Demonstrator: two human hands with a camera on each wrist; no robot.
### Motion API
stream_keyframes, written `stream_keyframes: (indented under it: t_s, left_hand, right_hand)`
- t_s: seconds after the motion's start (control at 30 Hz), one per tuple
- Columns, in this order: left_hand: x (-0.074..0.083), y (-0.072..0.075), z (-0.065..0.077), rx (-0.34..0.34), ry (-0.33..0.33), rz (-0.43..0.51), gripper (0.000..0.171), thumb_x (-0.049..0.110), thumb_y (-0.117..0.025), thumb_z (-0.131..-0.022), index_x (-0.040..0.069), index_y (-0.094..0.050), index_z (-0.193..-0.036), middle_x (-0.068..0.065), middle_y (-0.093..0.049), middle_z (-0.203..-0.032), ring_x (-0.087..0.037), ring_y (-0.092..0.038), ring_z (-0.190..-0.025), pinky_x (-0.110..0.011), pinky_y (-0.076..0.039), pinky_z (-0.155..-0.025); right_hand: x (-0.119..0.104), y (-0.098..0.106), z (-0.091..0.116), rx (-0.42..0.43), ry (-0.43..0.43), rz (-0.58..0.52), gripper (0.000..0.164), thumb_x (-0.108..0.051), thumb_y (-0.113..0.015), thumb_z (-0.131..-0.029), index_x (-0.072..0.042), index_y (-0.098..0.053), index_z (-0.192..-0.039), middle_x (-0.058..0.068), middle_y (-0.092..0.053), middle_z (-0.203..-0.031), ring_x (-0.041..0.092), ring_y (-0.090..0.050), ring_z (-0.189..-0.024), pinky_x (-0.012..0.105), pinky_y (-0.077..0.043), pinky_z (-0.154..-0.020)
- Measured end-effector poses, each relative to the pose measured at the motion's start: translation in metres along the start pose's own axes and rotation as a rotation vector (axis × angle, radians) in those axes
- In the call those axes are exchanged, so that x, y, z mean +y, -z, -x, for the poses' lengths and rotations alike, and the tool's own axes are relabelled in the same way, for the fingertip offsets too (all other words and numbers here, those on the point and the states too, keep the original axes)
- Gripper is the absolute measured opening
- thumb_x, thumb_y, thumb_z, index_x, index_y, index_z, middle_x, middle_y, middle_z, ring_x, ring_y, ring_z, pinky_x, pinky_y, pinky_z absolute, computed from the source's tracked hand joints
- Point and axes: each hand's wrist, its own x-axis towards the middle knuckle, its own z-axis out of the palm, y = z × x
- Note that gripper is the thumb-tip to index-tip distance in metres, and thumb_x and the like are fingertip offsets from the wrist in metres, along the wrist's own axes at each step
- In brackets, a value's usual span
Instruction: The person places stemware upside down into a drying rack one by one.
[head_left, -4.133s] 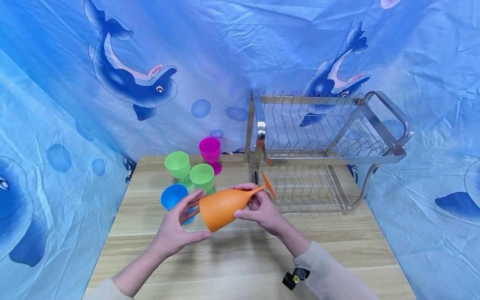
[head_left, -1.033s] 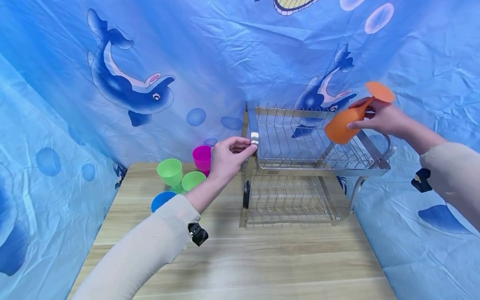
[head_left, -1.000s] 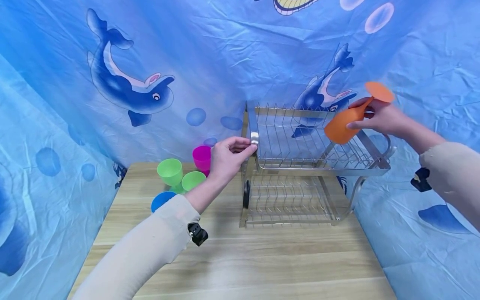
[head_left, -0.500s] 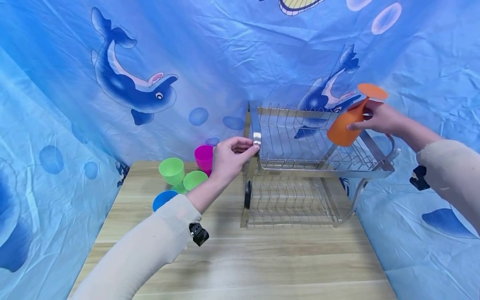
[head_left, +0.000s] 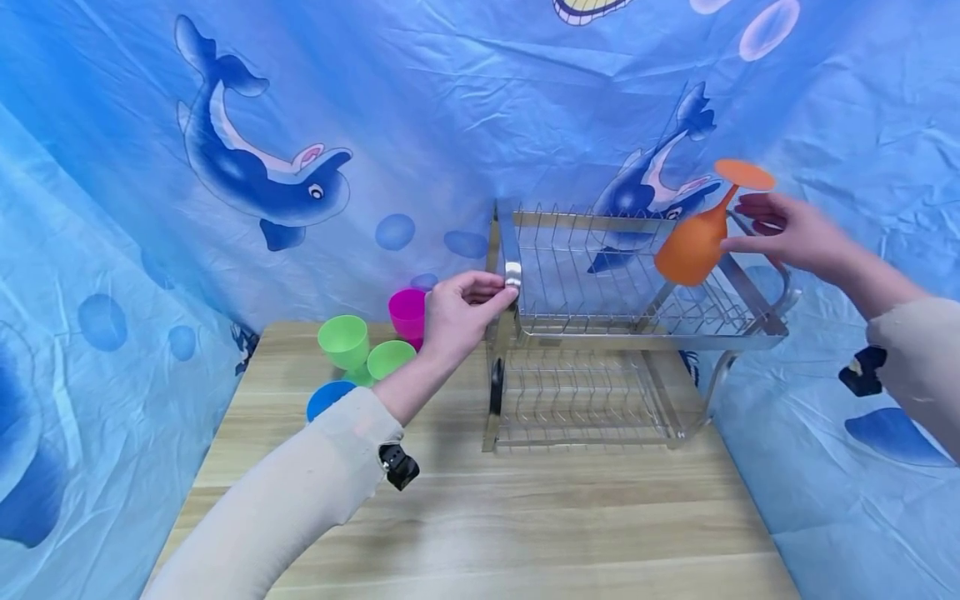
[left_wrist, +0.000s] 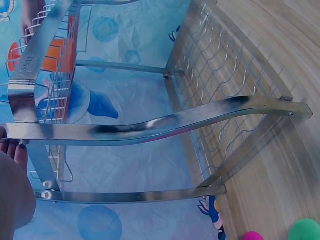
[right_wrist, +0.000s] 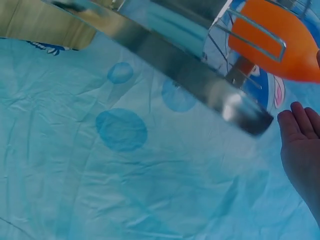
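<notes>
An orange goblet (head_left: 692, 248) stands upside down, slightly tilted, on the upper tier of the metal dish rack (head_left: 600, 342), its round foot uppermost. My right hand (head_left: 798, 237) is just to the right of it, fingers loosely spread and no longer wrapped about the stem. Whether the thumb tip still touches the bowl I cannot tell. In the right wrist view, the rack's wires cross in front of the goblet (right_wrist: 275, 42). My left hand (head_left: 459, 317) pinches the rack's left upright between thumb and fingers; in the left wrist view only part of that hand (left_wrist: 15, 195) shows.
Left on the wooden table (head_left: 525, 517) stand two green goblets (head_left: 343, 340), a magenta goblet (head_left: 407, 310) and a blue goblet (head_left: 327, 398), the last partly behind my left sleeve. The rack's lower tier (head_left: 577, 400) sits near the tabletop. Blue dolphin-printed cloth (head_left: 420, 100) surrounds the table.
Earlier both hands had the orange goblet above the table; then my right hand carried it to the rack while the left took the upright. Now the right hand has let go and moved slightly right.
</notes>
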Motion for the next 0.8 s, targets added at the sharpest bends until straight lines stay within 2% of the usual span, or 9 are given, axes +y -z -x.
stream_keyframes:
  t_s: [0.03, 0.1, 0.13, 0.2, 0.37, 0.47, 0.63, 0.8]
  left_hand:
    - [0.0, 0.0, 0.0, -0.001, 0.002, 0.001, 0.021, 0.016, -0.088, -0.091, 0.005, -0.081, -0.107, -0.008, -0.081, -0.098, -0.019, -0.078, -0.088, -0.028, -0.064, -0.083]
    - [-0.001, 0.0, 0.001, 0.0, 0.001, 0.0, 0.021, 0.016, -0.088, -0.091, 0.005, -0.081, -0.107, -0.008, -0.081, -0.098, -0.019, -0.078, -0.088, -0.028, -0.064, -0.082]
    - [-0.001, 0.0, 0.001, -0.001, -0.001, -0.001, 0.021, 0.016, -0.088, -0.091, 0.005, -0.081, -0.107, -0.008, -0.081, -0.097, -0.019, -0.078, -0.087, -0.028, -0.064, -0.082]
    - [-0.001, 0.0, 0.0, -0.003, -0.005, -0.006, 0.021, 0.017, -0.088, -0.091, 0.005, -0.081, -0.107, -0.008, -0.081, -0.098, -0.019, -0.078, -0.088, -0.028, -0.064, -0.083]
    - [-0.001, 0.001, 0.001, -0.01, -0.016, -0.015, 0.021, 0.019, -0.088, -0.091, 0.006, -0.082, -0.106, -0.007, -0.082, -0.097, -0.018, -0.078, -0.087, -0.028, -0.065, -0.082]
    - [0.0, 0.001, 0.0, -0.013, -0.017, -0.021, 0.02, 0.019, -0.088, -0.091, 0.006, -0.082, -0.106, -0.006, -0.082, -0.097, -0.018, -0.078, -0.087, -0.029, -0.065, -0.082]
    - [0.002, 0.003, -0.002, -0.041, -0.001, -0.045, 0.021, 0.02, -0.088, -0.092, 0.007, -0.082, -0.106, -0.006, -0.082, -0.098, -0.017, -0.079, -0.089, -0.028, -0.064, -0.082]
    - [0.006, 0.014, -0.005, -0.109, 0.033, -0.088, 0.025, 0.024, -0.088, -0.092, 0.009, -0.081, -0.111, -0.003, -0.082, -0.102, -0.016, -0.078, -0.093, -0.029, -0.064, -0.082]
  right_hand:
    - [0.002, 0.002, 0.005, 0.0, -0.005, -0.008, 0.092, -0.041, -0.072, -0.103, -0.005, -0.02, -0.17, 0.029, -0.027, -0.171, 0.055, -0.03, -0.153, 0.053, -0.038, -0.124]
    - [0.006, 0.005, 0.017, 0.01, -0.013, -0.016, 0.09, -0.041, -0.069, -0.105, -0.008, -0.019, -0.171, 0.027, -0.025, -0.173, 0.054, -0.029, -0.154, 0.027, -0.042, -0.119]
    - [0.008, 0.005, 0.023, 0.018, -0.013, -0.021, 0.088, -0.04, -0.068, -0.106, -0.01, -0.018, -0.172, 0.026, -0.025, -0.173, 0.052, -0.029, -0.155, 0.015, -0.042, -0.113]
    - [0.012, 0.004, 0.035, 0.044, -0.012, -0.044, 0.086, -0.038, -0.067, -0.106, -0.013, -0.019, -0.172, 0.024, -0.025, -0.174, 0.048, -0.028, -0.157, 0.0, -0.039, -0.097]
    - [0.01, -0.01, 0.07, 0.105, 0.012, -0.098, 0.08, -0.035, -0.066, -0.108, -0.024, -0.02, -0.173, 0.014, -0.026, -0.176, 0.036, -0.028, -0.161, 0.0, -0.037, -0.101]
    - [0.003, -0.024, 0.089, 0.126, 0.051, -0.13, 0.076, -0.029, -0.067, -0.108, -0.027, -0.025, -0.172, 0.007, -0.03, -0.175, 0.022, -0.035, -0.159, 0.0, -0.039, -0.1]
    - [-0.012, -0.052, 0.115, 0.165, 0.172, -0.22, 0.072, -0.01, -0.069, -0.105, -0.02, -0.036, -0.168, 0.002, -0.044, -0.169, -0.002, -0.05, -0.142, 0.001, -0.045, -0.097]
    - [-0.026, -0.079, 0.135, 0.162, 0.322, -0.291, 0.075, 0.01, -0.067, -0.1, -0.013, -0.039, -0.166, 0.003, -0.049, -0.165, -0.004, -0.053, -0.139, 0.006, -0.046, -0.101]
